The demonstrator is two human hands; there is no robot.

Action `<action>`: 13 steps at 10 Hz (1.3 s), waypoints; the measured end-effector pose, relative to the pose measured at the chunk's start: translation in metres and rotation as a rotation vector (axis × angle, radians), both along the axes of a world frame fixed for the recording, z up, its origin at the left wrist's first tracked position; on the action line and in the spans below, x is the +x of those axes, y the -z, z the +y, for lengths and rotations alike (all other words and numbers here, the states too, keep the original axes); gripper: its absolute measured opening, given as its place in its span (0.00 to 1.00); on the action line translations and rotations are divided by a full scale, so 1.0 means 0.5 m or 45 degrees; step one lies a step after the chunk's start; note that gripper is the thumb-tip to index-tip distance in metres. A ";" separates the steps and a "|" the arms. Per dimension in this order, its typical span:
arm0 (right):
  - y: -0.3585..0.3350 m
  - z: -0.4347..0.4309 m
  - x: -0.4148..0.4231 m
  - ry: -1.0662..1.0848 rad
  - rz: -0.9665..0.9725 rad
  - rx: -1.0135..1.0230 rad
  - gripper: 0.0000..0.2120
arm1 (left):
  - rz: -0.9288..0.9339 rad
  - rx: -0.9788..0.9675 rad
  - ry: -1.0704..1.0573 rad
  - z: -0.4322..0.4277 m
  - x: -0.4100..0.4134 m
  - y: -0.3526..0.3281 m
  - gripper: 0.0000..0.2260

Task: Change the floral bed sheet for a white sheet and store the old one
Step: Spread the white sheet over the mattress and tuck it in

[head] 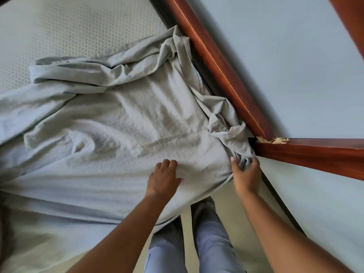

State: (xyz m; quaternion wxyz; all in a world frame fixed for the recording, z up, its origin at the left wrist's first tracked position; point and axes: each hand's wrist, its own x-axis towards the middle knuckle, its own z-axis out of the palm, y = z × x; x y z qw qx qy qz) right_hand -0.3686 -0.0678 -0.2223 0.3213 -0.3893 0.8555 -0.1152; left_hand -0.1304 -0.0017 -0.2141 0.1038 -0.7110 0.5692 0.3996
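Note:
A crumpled white sheet (pixel 122 123) lies spread over the near corner of the mattress (pixel 59 32), whose dotted bare cover shows at the top left. My left hand (pixel 164 177) rests flat on the sheet near the mattress edge, fingers apart. My right hand (pixel 245 173) grips a bunched corner of the sheet right beside the wooden headboard corner. No floral sheet is visible.
A reddish-brown wooden headboard (pixel 226 75) runs diagonally along the bed, meeting another wooden rail (pixel 315 154) with a chipped joint. Pale walls lie behind them. My legs in blue trousers (pixel 206 243) stand on a light floor next to the bed.

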 end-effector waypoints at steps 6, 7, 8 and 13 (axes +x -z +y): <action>0.036 0.013 -0.022 0.407 0.016 0.565 0.29 | -0.019 0.011 0.003 -0.007 0.005 0.042 0.17; -0.019 0.032 0.071 -0.285 0.156 0.130 0.38 | -0.038 0.003 0.009 -0.010 0.001 0.045 0.15; -0.016 0.036 0.080 -0.909 0.111 0.069 0.33 | -0.081 -0.070 0.060 -0.010 -0.002 0.047 0.10; -0.075 -0.148 0.183 -0.899 0.435 -0.060 0.22 | 0.316 0.302 0.173 -0.064 0.029 0.001 0.11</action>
